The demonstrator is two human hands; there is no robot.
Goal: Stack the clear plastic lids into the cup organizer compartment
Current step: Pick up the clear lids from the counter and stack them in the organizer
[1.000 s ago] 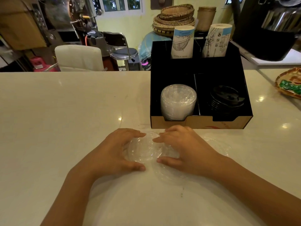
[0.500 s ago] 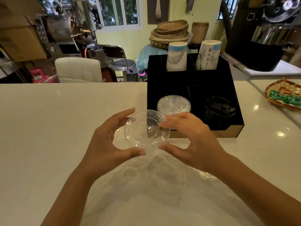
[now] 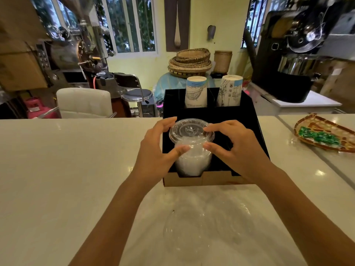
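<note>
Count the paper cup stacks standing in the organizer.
2. One paper cup stack stands in the back left compartment of the black organizer, the other paper cup stack in the back right. How many cups each stack holds cannot be told.

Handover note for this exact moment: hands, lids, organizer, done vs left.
Left hand and right hand: both pinch one clear lid by its rim, right over the lid stack.
Stack stands in the front-left compartment of the black organizer.
Done: stack already tall; this lid is at its top, not released.
Left: seat and release it, then stack the loose clear lids on the counter near the person.
</note>
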